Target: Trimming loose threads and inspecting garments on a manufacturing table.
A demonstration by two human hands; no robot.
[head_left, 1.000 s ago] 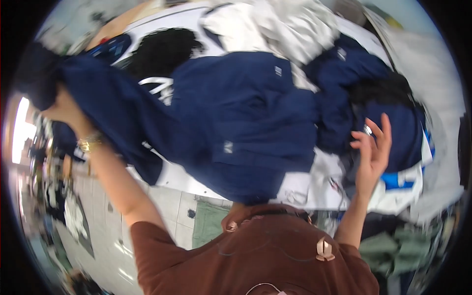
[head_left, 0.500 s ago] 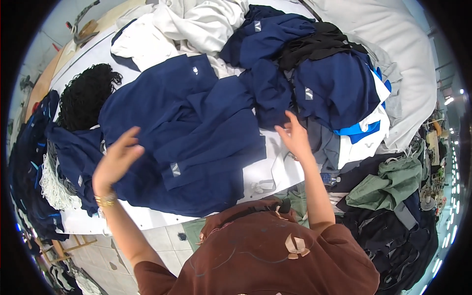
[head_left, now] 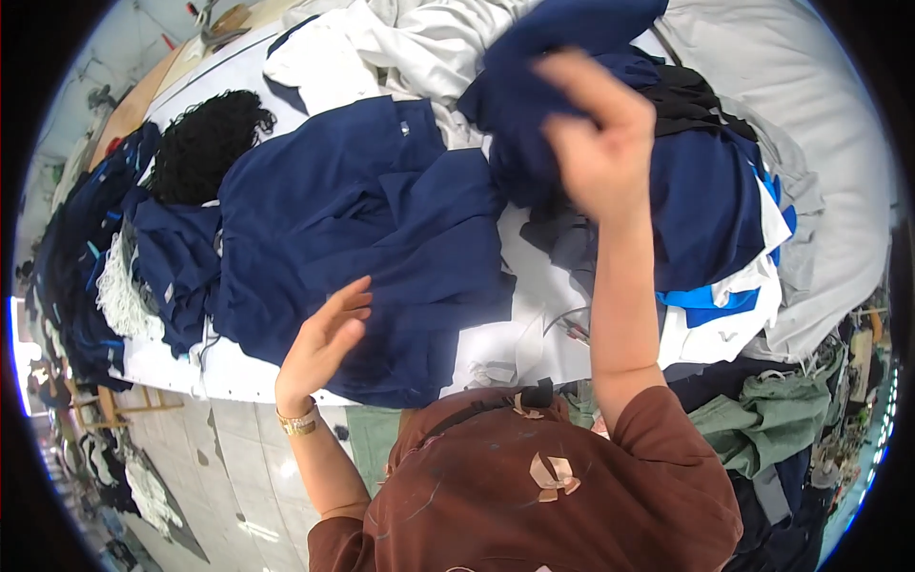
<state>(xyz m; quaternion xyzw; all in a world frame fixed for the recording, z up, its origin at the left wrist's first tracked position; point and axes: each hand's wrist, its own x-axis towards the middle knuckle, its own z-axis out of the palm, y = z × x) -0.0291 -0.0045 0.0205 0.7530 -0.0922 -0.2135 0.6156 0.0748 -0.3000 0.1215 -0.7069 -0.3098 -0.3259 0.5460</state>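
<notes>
A black mesh bundle lies at the far left of the white table, next to a spread navy garment covering the table's middle. The left hand hovers flat at that garment's near edge, fingers loosely spread and holding nothing, a gold watch on its wrist. Further right, the right hand is raised, fingers closed on a second navy garment, lifting it off the heap of navy, blue and white clothes at the right
</notes>
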